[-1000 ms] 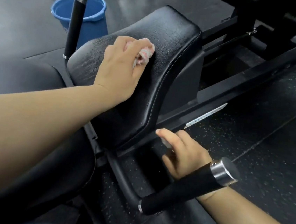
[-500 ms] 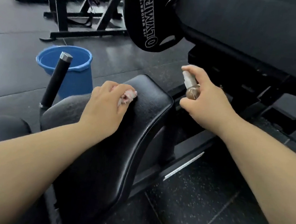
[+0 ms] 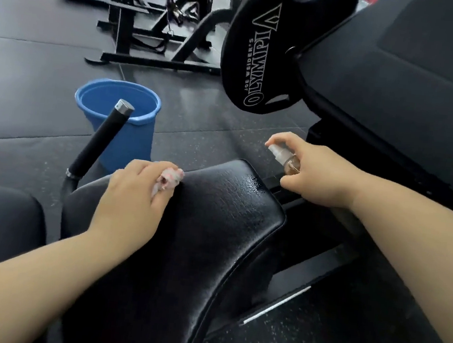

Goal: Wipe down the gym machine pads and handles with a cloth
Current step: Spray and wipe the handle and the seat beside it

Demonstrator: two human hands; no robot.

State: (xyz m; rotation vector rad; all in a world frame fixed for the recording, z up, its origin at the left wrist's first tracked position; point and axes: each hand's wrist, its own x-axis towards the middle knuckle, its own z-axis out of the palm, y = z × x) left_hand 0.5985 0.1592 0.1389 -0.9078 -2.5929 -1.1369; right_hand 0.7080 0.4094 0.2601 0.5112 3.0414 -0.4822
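While L hand (image 3: 130,197) presses cloth (image 3: 169,180) on pad (image 3: 214,226), R hand (image 3: 322,176) grips bottle (image 3: 286,159)

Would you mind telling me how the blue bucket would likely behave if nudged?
The blue bucket looks like thin plastic, so it is probably light and would slide. It tapers toward its base, so a push near the rim might tip it. Any water inside cannot be made out.

Dark rubber floor (image 3: 20,71), blue bucket (image 3: 128,138) near a black weight plate (image 3: 259,63), black machine frames (image 3: 155,38) beyond.
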